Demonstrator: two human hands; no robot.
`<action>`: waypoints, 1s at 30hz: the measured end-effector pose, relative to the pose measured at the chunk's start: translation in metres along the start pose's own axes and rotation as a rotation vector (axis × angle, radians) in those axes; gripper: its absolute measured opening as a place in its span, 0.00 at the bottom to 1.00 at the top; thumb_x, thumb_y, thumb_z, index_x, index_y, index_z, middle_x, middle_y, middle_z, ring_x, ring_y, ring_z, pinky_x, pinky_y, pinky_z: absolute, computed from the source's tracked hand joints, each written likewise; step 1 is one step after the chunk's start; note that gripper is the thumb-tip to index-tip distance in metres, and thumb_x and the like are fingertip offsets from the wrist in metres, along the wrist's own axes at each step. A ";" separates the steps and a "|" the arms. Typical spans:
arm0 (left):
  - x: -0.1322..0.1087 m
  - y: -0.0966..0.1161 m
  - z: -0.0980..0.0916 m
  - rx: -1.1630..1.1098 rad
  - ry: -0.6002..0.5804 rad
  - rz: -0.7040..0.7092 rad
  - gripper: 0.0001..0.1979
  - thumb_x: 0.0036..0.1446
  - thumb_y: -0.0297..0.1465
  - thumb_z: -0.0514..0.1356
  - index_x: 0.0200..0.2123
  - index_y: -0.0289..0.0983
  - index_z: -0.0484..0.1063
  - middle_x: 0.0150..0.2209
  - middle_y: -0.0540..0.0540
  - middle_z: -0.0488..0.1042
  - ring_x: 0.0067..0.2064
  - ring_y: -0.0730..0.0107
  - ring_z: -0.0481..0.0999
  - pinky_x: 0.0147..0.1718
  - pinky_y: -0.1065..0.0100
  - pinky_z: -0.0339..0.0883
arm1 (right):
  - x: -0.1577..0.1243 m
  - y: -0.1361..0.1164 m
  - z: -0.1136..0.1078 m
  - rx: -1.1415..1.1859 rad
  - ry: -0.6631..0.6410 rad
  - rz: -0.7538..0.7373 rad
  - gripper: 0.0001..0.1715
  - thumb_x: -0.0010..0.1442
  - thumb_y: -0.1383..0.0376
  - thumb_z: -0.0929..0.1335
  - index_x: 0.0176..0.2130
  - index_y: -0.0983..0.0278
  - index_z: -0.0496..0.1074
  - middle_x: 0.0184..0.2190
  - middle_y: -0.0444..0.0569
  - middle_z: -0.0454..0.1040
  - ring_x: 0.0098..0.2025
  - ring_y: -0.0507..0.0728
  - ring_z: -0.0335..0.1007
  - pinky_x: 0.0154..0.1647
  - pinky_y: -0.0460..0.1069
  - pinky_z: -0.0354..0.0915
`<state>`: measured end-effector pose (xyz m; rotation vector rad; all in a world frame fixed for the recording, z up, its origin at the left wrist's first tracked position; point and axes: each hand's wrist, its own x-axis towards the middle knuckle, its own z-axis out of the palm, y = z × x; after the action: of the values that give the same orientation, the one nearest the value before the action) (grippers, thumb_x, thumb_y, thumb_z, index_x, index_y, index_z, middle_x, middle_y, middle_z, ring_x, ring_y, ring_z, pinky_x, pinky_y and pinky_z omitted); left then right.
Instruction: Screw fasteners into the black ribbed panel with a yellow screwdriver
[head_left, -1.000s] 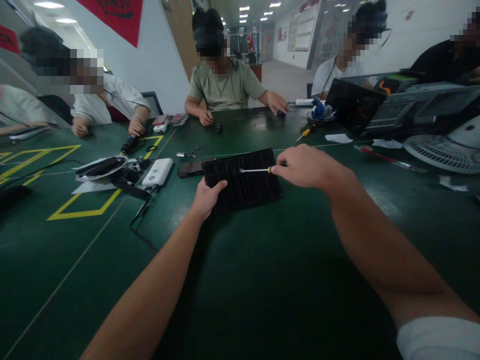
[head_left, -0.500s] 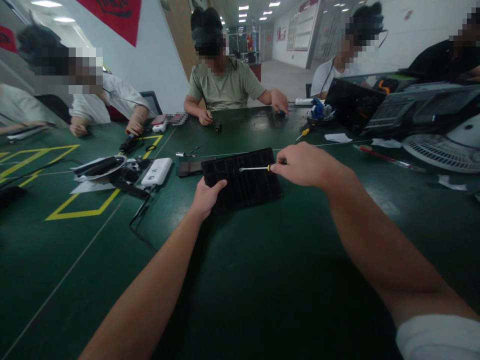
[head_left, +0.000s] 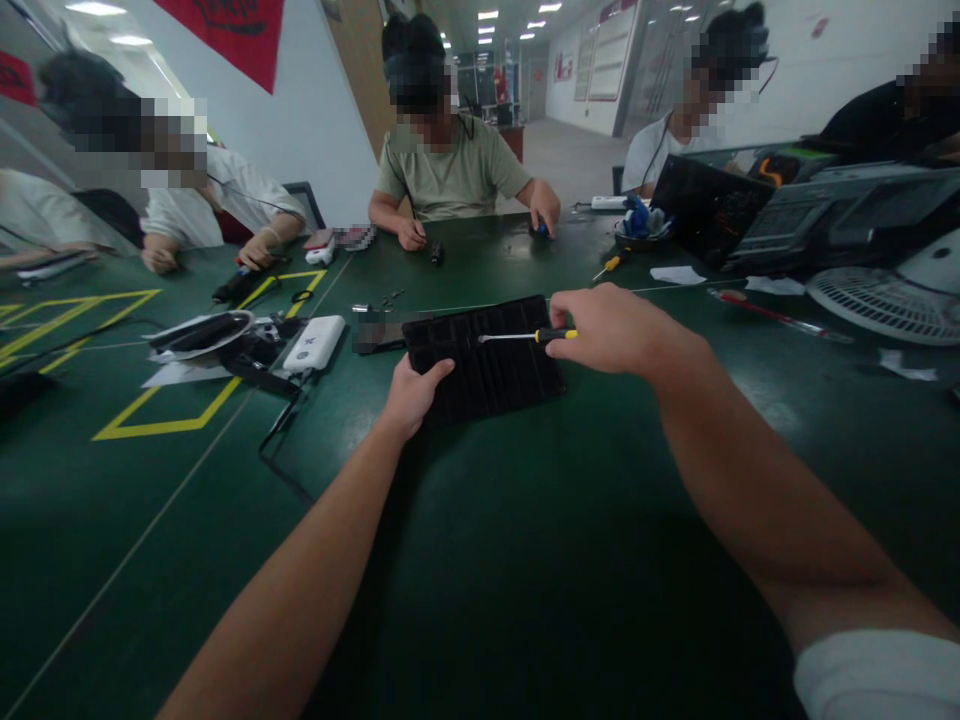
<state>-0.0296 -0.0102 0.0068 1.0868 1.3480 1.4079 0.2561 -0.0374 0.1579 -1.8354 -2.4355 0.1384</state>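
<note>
A flat black ribbed panel [head_left: 495, 370] lies on the green table [head_left: 525, 560] in front of me. My left hand [head_left: 411, 396] is closed on the panel's near left corner, thumb on top. My right hand [head_left: 611, 328] is closed on a small screwdriver [head_left: 525, 336] with a black and yellow handle. Its metal shaft points left over the top of the panel, with the tip near the panel's middle.
A white power bank [head_left: 315, 342], a dark tray [head_left: 199, 333] and cables lie to the left. A second screwdriver [head_left: 609, 267], a white fan [head_left: 885, 300] and dark equipment [head_left: 817, 220] stand at the right. Several other people sit around the far side. Yellow tape lines [head_left: 161, 425] mark the left.
My right hand has slid back along the screwdriver, showing more of its handle. The shaft stays over the panel. The person opposite moved a hand inward; my left hand has not moved.
</note>
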 end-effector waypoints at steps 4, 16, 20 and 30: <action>0.001 -0.001 0.000 -0.004 0.001 -0.003 0.23 0.49 0.31 0.76 0.48 0.38 0.78 0.47 0.41 0.85 0.52 0.50 0.86 0.61 0.42 0.78 | -0.001 -0.002 -0.001 0.008 -0.007 0.019 0.16 0.65 0.56 0.72 0.50 0.58 0.81 0.45 0.56 0.83 0.44 0.66 0.77 0.39 0.55 0.62; 0.000 0.000 -0.001 -0.006 0.003 0.005 0.22 0.48 0.31 0.76 0.47 0.39 0.78 0.48 0.42 0.86 0.52 0.49 0.86 0.62 0.41 0.78 | 0.000 -0.001 0.000 0.013 0.019 0.021 0.16 0.66 0.55 0.71 0.48 0.59 0.84 0.46 0.59 0.84 0.47 0.69 0.79 0.41 0.58 0.66; -0.001 0.000 0.000 -0.005 -0.003 0.003 0.22 0.49 0.31 0.76 0.48 0.39 0.78 0.48 0.41 0.85 0.53 0.49 0.86 0.62 0.41 0.78 | 0.000 -0.001 0.000 0.003 0.034 0.035 0.17 0.66 0.53 0.71 0.48 0.59 0.85 0.47 0.60 0.85 0.47 0.70 0.79 0.42 0.59 0.67; -0.002 0.003 0.001 -0.002 0.010 -0.016 0.22 0.49 0.30 0.76 0.48 0.37 0.78 0.48 0.42 0.86 0.51 0.52 0.86 0.61 0.43 0.79 | -0.002 -0.005 -0.003 -0.040 0.014 0.044 0.22 0.69 0.52 0.68 0.48 0.61 0.86 0.47 0.60 0.86 0.49 0.70 0.80 0.42 0.58 0.68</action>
<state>-0.0281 -0.0120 0.0094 1.0663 1.3591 1.4050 0.2524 -0.0402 0.1616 -1.9002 -2.4073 0.0803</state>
